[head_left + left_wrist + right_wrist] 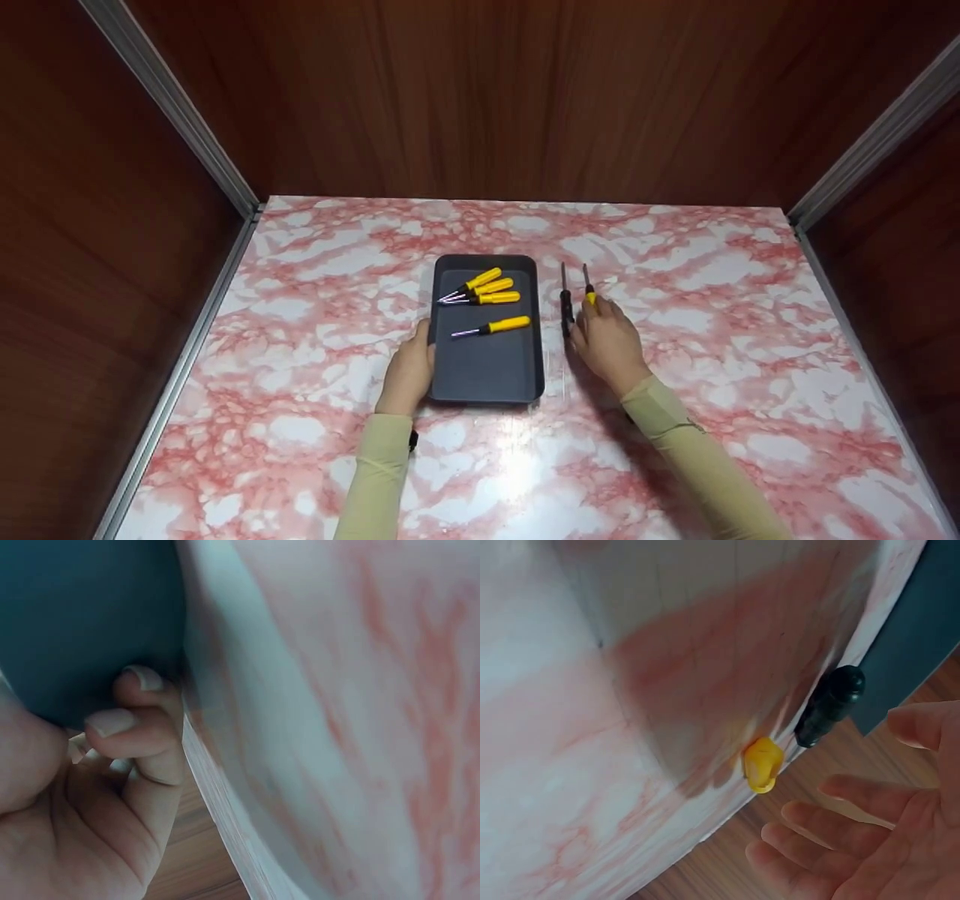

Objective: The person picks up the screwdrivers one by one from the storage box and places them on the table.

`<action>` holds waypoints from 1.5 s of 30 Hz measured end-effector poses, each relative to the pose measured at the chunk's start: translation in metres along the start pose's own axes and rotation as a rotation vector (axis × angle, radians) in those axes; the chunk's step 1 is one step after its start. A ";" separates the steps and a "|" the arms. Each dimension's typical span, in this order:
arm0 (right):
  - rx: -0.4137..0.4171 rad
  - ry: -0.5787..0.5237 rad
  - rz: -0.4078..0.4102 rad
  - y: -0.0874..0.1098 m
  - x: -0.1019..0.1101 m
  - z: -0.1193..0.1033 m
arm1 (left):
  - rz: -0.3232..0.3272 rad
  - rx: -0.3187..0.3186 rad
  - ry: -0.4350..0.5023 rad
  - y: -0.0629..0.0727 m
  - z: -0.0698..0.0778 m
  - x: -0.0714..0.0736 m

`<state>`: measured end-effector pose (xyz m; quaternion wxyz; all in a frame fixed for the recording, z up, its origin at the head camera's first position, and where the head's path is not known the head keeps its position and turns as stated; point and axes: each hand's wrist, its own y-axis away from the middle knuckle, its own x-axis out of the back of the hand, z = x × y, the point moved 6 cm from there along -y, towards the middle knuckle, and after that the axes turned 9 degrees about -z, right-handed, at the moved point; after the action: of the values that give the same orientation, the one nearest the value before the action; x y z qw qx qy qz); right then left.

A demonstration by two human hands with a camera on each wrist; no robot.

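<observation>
A dark grey tray holds several screwdrivers with yellow handles; the lowest screwdriver lies apart from the others. My left hand grips the tray's left side, and in the left wrist view its curled fingers press against the tray's outer wall. To the right of the tray, my right hand hovers by a yellow-handled screwdriver and a black-handled one. Its fingers are spread and hold nothing in the right wrist view, near the yellow handle and black handle.
The table has a red and white marbled top. Brown wood-grain panels enclose its back and both sides, with metal profiles at the corners.
</observation>
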<state>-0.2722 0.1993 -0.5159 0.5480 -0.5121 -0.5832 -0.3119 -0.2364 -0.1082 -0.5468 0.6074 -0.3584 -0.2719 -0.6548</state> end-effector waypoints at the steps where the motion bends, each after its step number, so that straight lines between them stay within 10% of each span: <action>1: 0.000 0.003 -0.004 0.001 0.001 -0.001 | 0.001 0.001 -0.001 0.000 0.000 0.000; 45: 0.172 0.038 -0.123 -0.013 0.021 -0.080 | 0.002 0.004 -0.021 0.001 0.000 0.001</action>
<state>-0.2559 0.1270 -0.4767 0.5808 -0.4205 -0.6276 -0.3033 -0.2354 -0.1088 -0.5459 0.6060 -0.3641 -0.2792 -0.6498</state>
